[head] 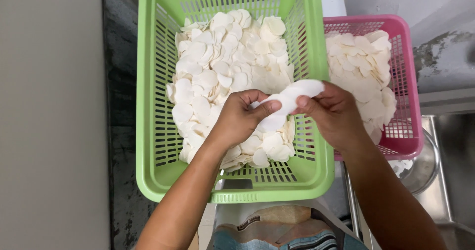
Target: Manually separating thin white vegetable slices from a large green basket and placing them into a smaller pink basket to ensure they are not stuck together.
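Observation:
A green slotted plastic basket point(148, 106) holds a heap of thin white round discs point(227, 52). Over its right half, my left hand point(240, 119) and my right hand point(334, 114) pinch a small stack of stuck-together white discs point(294, 94) between them. The left thumb and fingers grip the stack's lower left end. The right fingers hold its right end, which sticks up past them. Both hands hover just above the heap.
A smaller pink slotted basket point(410, 81), also filled with white discs, stands touching the green one on the right. A metal bowl point(425, 168) and a steel surface lie at the lower right. A dark stained strip runs along the left.

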